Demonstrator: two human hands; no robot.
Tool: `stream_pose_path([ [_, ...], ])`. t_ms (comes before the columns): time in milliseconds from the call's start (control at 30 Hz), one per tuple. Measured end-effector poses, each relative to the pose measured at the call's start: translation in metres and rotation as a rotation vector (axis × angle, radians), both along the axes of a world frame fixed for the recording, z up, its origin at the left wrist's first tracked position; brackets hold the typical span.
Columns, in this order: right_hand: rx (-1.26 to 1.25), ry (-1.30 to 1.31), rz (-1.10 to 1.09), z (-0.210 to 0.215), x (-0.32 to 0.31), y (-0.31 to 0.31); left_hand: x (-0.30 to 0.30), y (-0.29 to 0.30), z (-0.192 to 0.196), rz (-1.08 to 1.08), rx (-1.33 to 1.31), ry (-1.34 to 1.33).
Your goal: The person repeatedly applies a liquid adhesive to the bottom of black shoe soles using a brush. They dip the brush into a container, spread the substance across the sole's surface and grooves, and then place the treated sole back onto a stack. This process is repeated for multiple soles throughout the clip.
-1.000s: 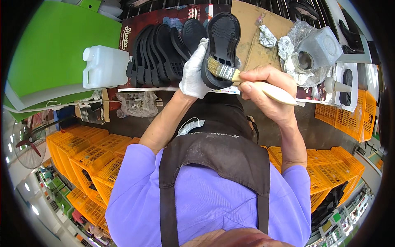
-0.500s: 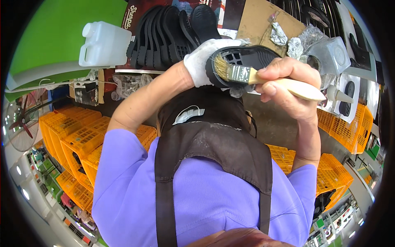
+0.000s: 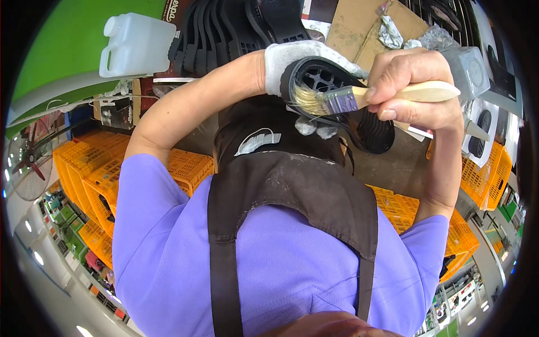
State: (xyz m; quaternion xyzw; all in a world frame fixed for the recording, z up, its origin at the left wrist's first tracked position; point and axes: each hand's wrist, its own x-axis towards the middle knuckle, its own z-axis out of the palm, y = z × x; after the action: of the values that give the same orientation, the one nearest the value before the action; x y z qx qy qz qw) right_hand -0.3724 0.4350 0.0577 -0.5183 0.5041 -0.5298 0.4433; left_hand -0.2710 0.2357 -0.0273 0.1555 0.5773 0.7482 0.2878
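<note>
My left hand [image 3: 279, 63], in a white glove, is closed round a black shoe sole [image 3: 375, 135], gripping it near the heel. The gloved fingertips show below the sole's edge. The sole tilts, its toe pointing down to the right, and its raised rim and grid-patterned heel hollow face up. Bare and closed, my right hand [image 3: 415, 81] pinches a flat paintbrush [image 3: 341, 101] with a pale wooden handle. The light bristles touch the inside of the heel end, by the rim. Part of the sole's middle is hidden behind the brush and my right hand.
Several black soles [image 3: 224, 36] stand in a row on the table. A white plastic jug [image 3: 140, 48] is at the left; cardboard [image 3: 356, 33], crumpled foil [image 3: 390, 32] and a clear container [image 3: 469, 70] lie at the right. Orange crates [image 3: 101, 174] stand on both sides.
The sole's toe has swung down toward me, from nearly level to slanting. My right hand has shifted right, and the brush now lies flatter, its bristles still at the heel end.
</note>
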Motion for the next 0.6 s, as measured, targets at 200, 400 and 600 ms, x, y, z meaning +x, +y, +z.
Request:
stream_pose_path([
  [200, 0.02, 0.113, 0.076, -0.003, -0.013, 0.011, -0.001, -0.005, -0.005, -0.01, 0.191, -0.235],
  [400, 0.099, 0.334, 0.006, -0.003, -0.022, 0.046, -0.001, -0.01, 0.0, 0.031, 0.484, -0.796],
  [600, -0.16, 0.421, -0.444, 0.001, -0.003, 0.074, 0.013, 0.005, 0.0, 0.325, 0.767, -0.704],
])
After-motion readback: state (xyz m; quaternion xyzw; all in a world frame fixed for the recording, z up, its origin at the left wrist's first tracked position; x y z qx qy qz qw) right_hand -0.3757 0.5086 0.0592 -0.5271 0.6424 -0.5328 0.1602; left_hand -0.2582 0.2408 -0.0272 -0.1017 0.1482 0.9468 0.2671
